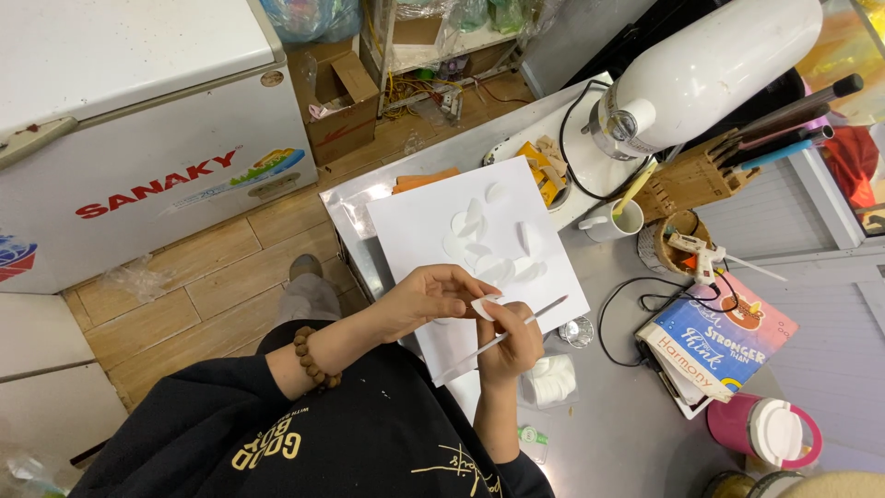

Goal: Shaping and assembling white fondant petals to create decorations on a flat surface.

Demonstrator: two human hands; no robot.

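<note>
White paper petals point(489, 242) already sit in a cluster on the paper sheet point(419, 231); the left hand point(429, 297) pinches another petal point(483, 307) just above it while the right hand point(513, 343) grips a thin brush point(539, 315).

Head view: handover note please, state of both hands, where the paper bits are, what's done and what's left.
Left hand: pinching a small white paper petal.
Right hand: gripping a thin brush, tip near the petal.
White sheet lies on the metal table.
Done: a cluster of petals sits on the sheet.
Left: the held petal is not yet on the sheet; spare petals wait beside the right hand.
</note>
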